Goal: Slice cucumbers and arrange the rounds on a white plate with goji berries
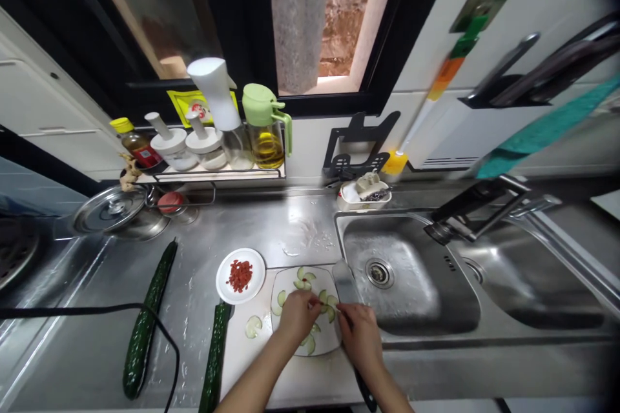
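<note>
On a white plate, thin pale-green cucumber slices lie in small fan-like groups, one with a tiny red piece on it. My left hand reaches over the plate's middle, its fingertips pinched at a slice in the right-hand group. From the other side my right hand pinches at the same group with thumb and forefinger. Beneath the right hand lies a knife, its dark handle toward me. A smaller white dish of chopped red pieces sits up and left. One round slice rests on the white cutting board.
A cut cucumber lies by the board and a whole cucumber farther left, near a black cable. On the right is a double sink with a faucet. Seasoning jars and an oil bottle line a shelf behind.
</note>
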{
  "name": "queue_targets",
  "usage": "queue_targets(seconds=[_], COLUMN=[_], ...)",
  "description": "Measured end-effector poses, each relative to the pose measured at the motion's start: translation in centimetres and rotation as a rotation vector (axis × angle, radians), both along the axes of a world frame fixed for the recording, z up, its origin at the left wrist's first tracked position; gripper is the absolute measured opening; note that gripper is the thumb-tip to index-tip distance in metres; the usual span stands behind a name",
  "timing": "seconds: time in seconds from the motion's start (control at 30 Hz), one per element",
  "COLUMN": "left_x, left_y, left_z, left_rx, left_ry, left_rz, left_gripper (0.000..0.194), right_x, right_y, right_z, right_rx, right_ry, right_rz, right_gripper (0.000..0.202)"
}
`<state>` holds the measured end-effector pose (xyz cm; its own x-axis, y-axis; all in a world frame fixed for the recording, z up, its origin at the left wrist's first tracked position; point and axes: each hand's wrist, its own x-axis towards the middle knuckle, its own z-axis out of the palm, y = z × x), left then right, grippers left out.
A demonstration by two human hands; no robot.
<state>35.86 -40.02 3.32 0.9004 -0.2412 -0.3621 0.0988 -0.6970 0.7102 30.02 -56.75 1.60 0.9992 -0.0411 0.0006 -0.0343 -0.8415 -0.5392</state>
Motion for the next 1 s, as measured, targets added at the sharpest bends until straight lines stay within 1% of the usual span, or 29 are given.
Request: queue_targets(seconds=[0.13,0.3,0.4,0.67,0.9,1.0], left_x=[0.1,0.5,0.8,0.9,0.8,0.8], left_y=[-1.2,-1.4,-1.4,-1.4,-1.1,-0.6], left_z=[-0.9,-1.8,-2.0,-2.3,-1.9,-1.8], left_rx=[0.046,0.059,0.061,0.064,0.067,0.047], left_ry=[-0.012,-0.107,-0.132,-0.122,-0.112,-0.124], left_rz=[-0.096,-0.233,-0.285,-0.285,-0.275,-0.233], left_gripper=[0.019,0.017,0.017,0.018,0.018,0.016], right_x=[-0.1,-0.1,0.0,0.3,0.5,0.6], right_y=[0.2,0.6,0.9,1.2,1.3,1.2], right_z=[0.0,0.0,-0.1,-0.3,-0.1,0.1], right_rx=[0.0,-0.001,0.0,-0.026,-0.032,-0.024], right_ry=[0.001,0.0,-0.004,-0.008,-0.006,-0.008], right_rz=[-0.019,-0.013,-0.001,0.032,0.035,0.036], right_gripper=[0.027,0.025,0.026,0.027,0.025,0.025])
